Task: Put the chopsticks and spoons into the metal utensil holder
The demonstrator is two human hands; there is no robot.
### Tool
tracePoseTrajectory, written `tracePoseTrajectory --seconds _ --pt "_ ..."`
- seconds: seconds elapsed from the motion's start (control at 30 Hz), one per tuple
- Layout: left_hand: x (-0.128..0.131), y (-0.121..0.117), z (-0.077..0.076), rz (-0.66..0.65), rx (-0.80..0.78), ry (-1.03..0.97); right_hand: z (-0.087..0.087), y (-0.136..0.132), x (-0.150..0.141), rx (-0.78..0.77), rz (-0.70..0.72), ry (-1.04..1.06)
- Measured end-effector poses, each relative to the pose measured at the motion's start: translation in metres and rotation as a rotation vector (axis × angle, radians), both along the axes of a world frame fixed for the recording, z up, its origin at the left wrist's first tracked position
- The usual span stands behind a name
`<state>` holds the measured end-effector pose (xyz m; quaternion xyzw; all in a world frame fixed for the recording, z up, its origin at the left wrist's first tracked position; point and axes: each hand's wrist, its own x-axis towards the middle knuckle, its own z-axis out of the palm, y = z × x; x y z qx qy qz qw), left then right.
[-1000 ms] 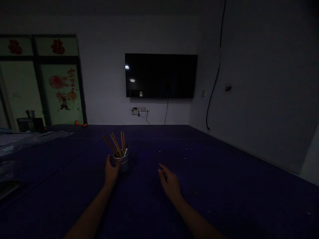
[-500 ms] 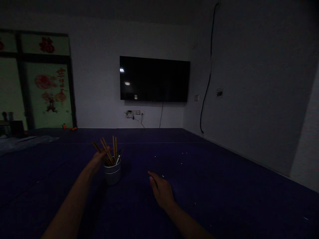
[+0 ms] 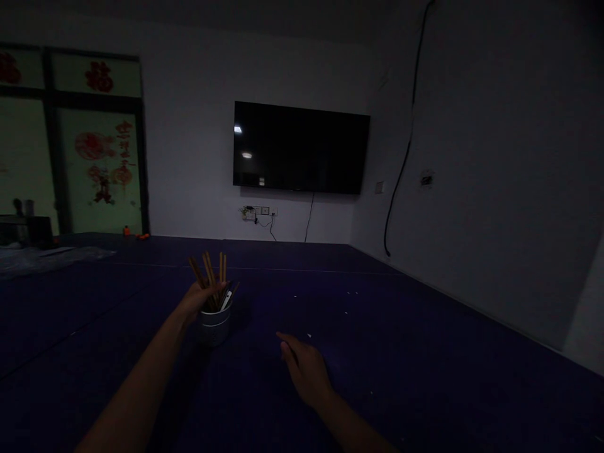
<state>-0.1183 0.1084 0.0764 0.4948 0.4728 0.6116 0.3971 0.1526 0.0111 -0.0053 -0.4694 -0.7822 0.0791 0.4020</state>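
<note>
A grey cup (image 3: 215, 327) stands upright on the dark purple surface, left of centre. Out of it stick several wooden chopsticks (image 3: 210, 269) and a slim white-handled item (image 3: 226, 300), with darker thin pieces beside it that are too dim to name. My left hand (image 3: 201, 298) is at the cup's mouth, its fingers closed around the chopsticks; their lower ends are hidden in the cup. To the right, my right hand (image 3: 306, 371) rests low over the surface, index finger stretched out and thumb apart, holding nothing.
Small white scraps (image 3: 309, 335) are scattered over the purple surface (image 3: 264, 377). Clear plastic sheeting (image 3: 70, 257) lies at the far left, near a dark box (image 3: 38, 231). Small orange objects (image 3: 143, 236) sit by the door. A television (image 3: 302, 148) hangs on the far wall.
My left hand has shifted slightly right and its fingers reach further across the chopsticks. The view has turned a little left. My right hand stays nearly in place.
</note>
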Motion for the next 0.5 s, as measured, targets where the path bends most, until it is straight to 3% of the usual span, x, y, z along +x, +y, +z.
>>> tracePoseTrajectory --seconds 0.1,0.5 --pt "-0.002 0.003 -0.002 -0.047 -0.031 0.005 0.0 0.0 -0.001 -0.006 0.008 -0.01" --pt "-0.016 0.011 -0.006 0.022 0.087 -0.003 -0.002 0.002 0.0 -0.006 0.049 0.008"
